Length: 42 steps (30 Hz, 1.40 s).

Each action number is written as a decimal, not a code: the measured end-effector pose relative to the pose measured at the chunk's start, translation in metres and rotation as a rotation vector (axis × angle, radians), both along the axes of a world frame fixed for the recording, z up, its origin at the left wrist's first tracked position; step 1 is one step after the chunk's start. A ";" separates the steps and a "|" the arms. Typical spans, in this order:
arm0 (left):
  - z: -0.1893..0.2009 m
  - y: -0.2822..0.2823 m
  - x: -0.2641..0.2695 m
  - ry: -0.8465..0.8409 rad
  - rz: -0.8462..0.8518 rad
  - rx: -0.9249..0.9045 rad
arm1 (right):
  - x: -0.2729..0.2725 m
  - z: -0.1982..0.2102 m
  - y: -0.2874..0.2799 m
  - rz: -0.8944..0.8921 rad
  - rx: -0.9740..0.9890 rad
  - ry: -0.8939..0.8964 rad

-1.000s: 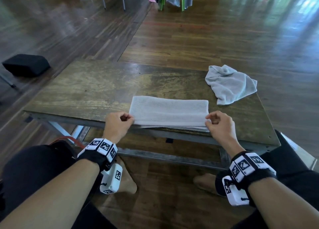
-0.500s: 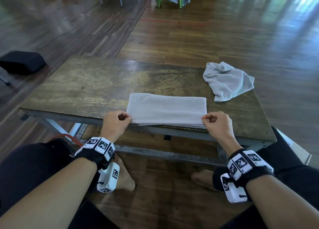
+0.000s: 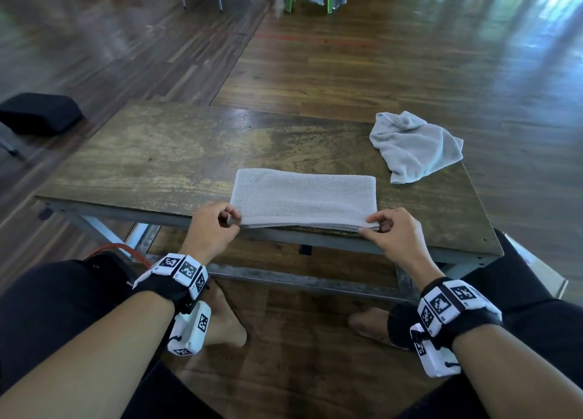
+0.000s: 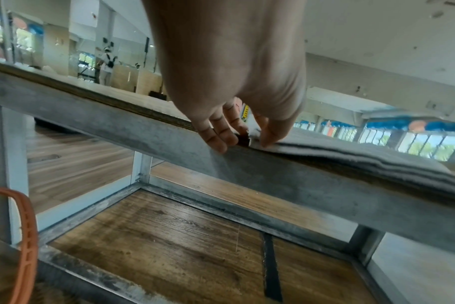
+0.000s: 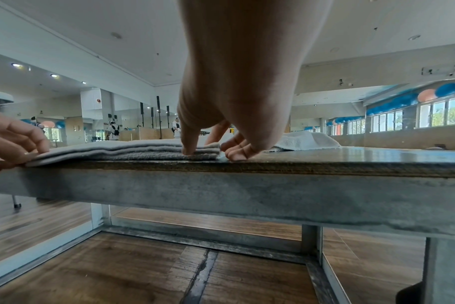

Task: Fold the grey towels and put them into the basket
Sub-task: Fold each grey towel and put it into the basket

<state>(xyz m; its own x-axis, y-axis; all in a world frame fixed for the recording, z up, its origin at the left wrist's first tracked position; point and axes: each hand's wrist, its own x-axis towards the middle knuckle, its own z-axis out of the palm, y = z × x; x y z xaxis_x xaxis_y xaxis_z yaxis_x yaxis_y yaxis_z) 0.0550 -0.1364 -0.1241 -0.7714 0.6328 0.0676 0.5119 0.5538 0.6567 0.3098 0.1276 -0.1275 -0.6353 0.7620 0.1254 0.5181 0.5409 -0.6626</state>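
Observation:
A grey towel [image 3: 304, 197], folded into a long strip, lies at the near edge of the wooden table [image 3: 157, 153]. My left hand [image 3: 235, 221] pinches its near left corner, thumb [image 4: 270, 139] on top. The right hand [image 3: 373, 224] pinches the near right corner; in the right wrist view its thumb [image 5: 190, 144] presses the stacked layers [image 5: 130, 150] while the other fingers [image 5: 237, 152] curl on the table beside them. A second grey towel [image 3: 413, 144] lies crumpled at the far right of the table, also low in the right wrist view [image 5: 304, 140]. No basket is clearly in view.
The table stands on a grey metal frame [image 4: 325, 185] over a wood floor. An orange curved plastic piece [image 4: 26, 226] sits by my left knee. A black block [image 3: 38, 112] lies on the floor at left, a white box [image 3: 536, 270] by my right knee.
Both hands stay at the towel's near corners, and their fingers have loosened a little around them. The towel lies in the same place.

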 end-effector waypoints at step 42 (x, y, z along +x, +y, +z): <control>0.024 0.001 -0.020 0.339 -0.286 -0.135 | -0.004 0.007 0.012 0.009 -0.039 0.001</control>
<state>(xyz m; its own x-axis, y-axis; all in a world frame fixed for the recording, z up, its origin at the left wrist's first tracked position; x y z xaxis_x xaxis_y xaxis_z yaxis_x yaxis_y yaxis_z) 0.0351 -0.1358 -0.1002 -0.5131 0.8375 0.1881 0.8301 0.4283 0.3571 0.3058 0.1397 -0.1207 -0.6423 0.7604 0.0963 0.5124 0.5195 -0.6838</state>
